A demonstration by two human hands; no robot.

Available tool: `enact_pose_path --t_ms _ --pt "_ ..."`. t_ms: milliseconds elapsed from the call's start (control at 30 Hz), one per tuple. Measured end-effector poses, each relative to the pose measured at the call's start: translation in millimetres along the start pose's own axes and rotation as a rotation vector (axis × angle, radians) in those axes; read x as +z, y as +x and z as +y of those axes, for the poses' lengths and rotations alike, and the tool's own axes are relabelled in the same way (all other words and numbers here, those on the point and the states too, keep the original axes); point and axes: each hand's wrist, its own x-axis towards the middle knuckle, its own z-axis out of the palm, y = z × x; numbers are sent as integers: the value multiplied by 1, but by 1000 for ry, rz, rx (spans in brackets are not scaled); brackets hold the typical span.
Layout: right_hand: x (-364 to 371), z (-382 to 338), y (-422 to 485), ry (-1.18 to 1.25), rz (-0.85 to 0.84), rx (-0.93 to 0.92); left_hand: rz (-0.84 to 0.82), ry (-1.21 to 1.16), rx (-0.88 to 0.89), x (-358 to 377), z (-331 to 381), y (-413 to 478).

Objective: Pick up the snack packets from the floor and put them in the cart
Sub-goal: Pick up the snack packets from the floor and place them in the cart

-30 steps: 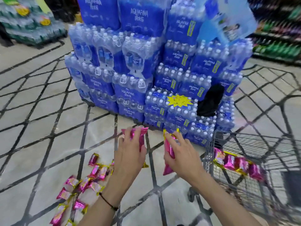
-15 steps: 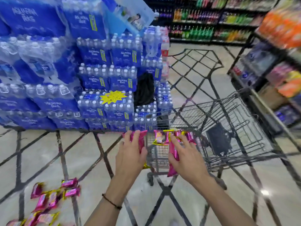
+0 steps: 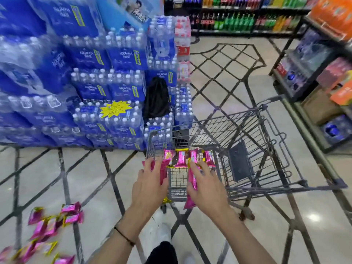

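My left hand grips a pink snack packet at the near left corner of the grey wire cart. My right hand grips another pink packet over the cart's near edge. Several pink-and-gold packets lie in a row inside the cart, just beyond my fingers. More pink packets are scattered on the floor at the lower left.
A tall stack of blue water-bottle packs stands left of the cart, with a black bag hanging on it. Shelves of goods line the right side. Drink shelves run along the back. My shoe is below the cart.
Both hands have carried their packets from the floor pile rightward to the cart's near edge. The view has swung right, so the floor packets now lie at the lower left.
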Motion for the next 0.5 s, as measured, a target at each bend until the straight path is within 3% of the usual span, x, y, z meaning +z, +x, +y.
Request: enact_pose_path --t_ms 500 --pt "67 41 152 -3 -126 65 -232 83 57 90 -18 166"
